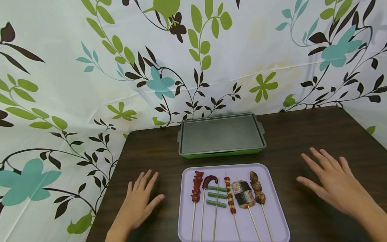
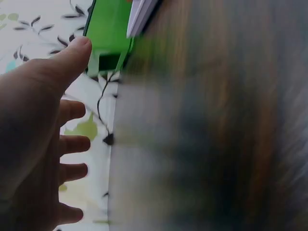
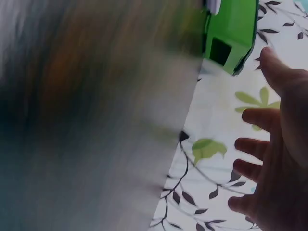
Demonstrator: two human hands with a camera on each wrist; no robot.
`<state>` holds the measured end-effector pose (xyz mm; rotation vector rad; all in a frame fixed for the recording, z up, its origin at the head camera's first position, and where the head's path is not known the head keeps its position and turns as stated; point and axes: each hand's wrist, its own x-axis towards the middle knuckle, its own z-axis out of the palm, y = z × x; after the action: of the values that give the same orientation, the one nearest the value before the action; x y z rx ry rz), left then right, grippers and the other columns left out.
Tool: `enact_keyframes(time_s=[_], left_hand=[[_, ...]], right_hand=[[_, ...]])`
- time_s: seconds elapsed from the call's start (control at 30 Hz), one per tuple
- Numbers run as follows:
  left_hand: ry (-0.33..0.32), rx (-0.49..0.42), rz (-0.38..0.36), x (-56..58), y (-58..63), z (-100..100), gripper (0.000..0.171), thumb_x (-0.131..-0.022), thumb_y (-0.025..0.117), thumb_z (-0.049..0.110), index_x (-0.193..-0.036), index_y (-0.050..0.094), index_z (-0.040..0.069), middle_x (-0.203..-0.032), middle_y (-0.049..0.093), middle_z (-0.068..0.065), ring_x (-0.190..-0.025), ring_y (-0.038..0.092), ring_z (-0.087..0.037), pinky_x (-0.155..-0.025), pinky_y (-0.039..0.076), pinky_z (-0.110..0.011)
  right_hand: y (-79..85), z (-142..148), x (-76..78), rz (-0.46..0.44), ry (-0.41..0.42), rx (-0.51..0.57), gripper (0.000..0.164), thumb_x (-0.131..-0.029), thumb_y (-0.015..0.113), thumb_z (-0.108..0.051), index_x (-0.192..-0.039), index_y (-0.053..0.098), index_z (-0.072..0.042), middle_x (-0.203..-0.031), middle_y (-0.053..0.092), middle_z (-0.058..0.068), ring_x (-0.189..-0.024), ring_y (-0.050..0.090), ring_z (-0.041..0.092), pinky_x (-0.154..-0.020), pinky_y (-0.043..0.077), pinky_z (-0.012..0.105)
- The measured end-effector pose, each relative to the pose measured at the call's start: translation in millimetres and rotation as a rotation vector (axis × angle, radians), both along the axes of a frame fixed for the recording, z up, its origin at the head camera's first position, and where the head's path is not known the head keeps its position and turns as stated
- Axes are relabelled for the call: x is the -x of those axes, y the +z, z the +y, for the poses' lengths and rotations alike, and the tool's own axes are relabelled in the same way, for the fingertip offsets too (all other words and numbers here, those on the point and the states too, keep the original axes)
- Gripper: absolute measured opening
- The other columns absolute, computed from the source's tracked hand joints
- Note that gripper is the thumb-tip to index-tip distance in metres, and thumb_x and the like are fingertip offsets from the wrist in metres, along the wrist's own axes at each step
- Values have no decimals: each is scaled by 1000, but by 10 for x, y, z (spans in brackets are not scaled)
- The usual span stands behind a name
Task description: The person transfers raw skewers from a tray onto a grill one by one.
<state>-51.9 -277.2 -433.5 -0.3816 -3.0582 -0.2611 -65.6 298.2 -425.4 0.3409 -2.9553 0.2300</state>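
Observation:
A lilac tray (image 1: 232, 228) on the dark table carries several skewers side by side. Among them are a red meat skewer (image 1: 197, 188), a curled octopus tentacle skewer (image 1: 208, 181), one with green sticks (image 1: 217, 195), a thin red-and-yellow one (image 1: 229, 196), one with a dark-banded fillet (image 1: 243, 194) and a brown mushroom-like one (image 1: 257, 188). To the tray's left, my left hand (image 1: 137, 201) is held with fingers extended, touching no object. My right hand (image 1: 335, 183), fingers spread, is apart from the tray on its right. Both wrist views show the hands holding nothing.
Behind the tray stands a green griddle (image 1: 222, 132) with a flat grey top and side handles. A white curtain (image 1: 211, 84) printed with leaves and flowers hangs along the back and left of the dark wooden table (image 1: 157, 148).

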Motion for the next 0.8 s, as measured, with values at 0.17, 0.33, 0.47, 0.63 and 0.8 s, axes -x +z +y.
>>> enact_keyframes(time_s=[0.17,0.33,0.47,0.63,0.8], left_hand=[[-60,-64,-80,-165,-56,177,72,-90,50,62,-151,31,28,-156,27,-3,-143,21,-32,-104,19,-67],[-112,-92,-164,-308,-51,337,78,-86,50,68,-151,30,30,-155,29,-3,-141,26,-32,-103,23,-67],[-147,-93,-253,-385,-25,424,88,-79,50,76,-151,29,30,-153,32,-6,-139,29,-36,-99,25,-71],[-172,-96,-311,-430,-16,462,100,-70,53,81,-152,25,31,-153,31,-10,-138,28,-39,-98,24,-73],[-192,-100,-295,-406,-37,460,106,-65,55,84,-151,29,27,-151,34,-13,-136,31,-42,-95,27,-74]], right_hand=[[64,-156,-117,-73,-37,137,75,-88,62,-53,-140,45,-2,-145,35,28,-131,28,51,-103,17,69],[151,-446,-268,-217,-94,279,55,-86,65,-50,-120,64,-7,-107,66,14,-92,62,34,-67,48,52],[145,-700,-394,-304,-67,368,33,-84,71,-43,-101,71,-14,-75,62,-11,-63,53,2,-55,44,27],[71,-927,-512,-387,31,464,17,-82,73,-40,-83,68,-23,-59,53,-19,-48,45,-3,-51,38,21],[5,-1000,-538,-536,152,539,19,-85,70,-40,-78,66,-23,-52,52,-18,-45,47,-2,-50,39,22]])
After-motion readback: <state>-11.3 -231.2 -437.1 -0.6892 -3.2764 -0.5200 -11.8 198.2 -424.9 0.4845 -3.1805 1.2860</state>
